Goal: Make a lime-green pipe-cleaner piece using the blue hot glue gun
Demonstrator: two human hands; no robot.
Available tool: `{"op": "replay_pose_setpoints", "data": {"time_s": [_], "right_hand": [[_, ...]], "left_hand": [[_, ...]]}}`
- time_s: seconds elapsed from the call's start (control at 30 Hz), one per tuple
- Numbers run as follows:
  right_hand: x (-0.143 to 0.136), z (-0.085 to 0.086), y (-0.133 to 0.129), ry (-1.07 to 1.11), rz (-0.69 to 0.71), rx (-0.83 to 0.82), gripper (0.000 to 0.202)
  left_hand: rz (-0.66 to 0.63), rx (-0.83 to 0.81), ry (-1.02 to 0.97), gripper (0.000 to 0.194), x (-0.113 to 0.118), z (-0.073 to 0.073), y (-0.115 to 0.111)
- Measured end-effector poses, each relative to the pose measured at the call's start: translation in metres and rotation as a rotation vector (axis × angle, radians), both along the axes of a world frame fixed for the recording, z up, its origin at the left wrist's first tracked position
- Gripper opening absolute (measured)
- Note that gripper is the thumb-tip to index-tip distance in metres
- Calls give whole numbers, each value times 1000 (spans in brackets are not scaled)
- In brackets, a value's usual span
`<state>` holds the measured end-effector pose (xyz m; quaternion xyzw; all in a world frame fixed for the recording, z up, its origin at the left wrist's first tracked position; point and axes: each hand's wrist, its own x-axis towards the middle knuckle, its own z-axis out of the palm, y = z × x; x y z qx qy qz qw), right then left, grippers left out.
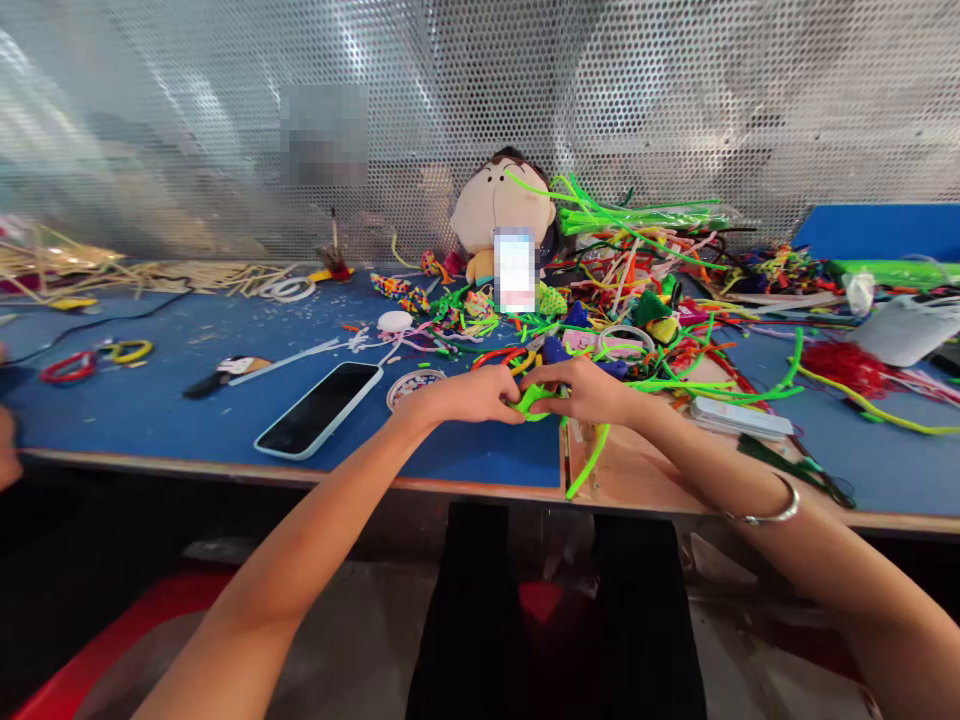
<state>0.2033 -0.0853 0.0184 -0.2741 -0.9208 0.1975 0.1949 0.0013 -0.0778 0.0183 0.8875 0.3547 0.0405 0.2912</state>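
Observation:
Between my two hands is a bright green pipe cleaner (536, 399), bunched up, with a loose end hanging toward the table's front edge. My left hand (480, 393) pinches its left side, fingers closed. From the right, my right hand (583, 388) grips it with bent fingers, the wrist arched above the table. Fingers hide much of the bunched part. Just behind the hands lie orange-handled scissors (499, 356), partly covered. A small round dish of beads (409, 385) stands beside my left wrist.
A phone (319, 410) lies left of my left arm. Piled pipe cleaners (637, 255) spread behind my right hand, near a plush doll (487, 210) with a lit screen before it. A white case (741, 418) lies by my right forearm. Another person's hand (6, 450) shows at far left.

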Motion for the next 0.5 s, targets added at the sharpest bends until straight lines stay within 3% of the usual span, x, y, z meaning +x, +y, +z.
{"op": "replay_pose_setpoints", "data": {"time_s": [0.33,0.5], "right_hand": [[-2,-5,3,77,30,-65,23],[-5,-3,3,265,-109,-298,23]], "left_hand": [[29,-6,-49,42,-5,-7,-2],[87,-128,-301,28,-13,-3,-6]]}}
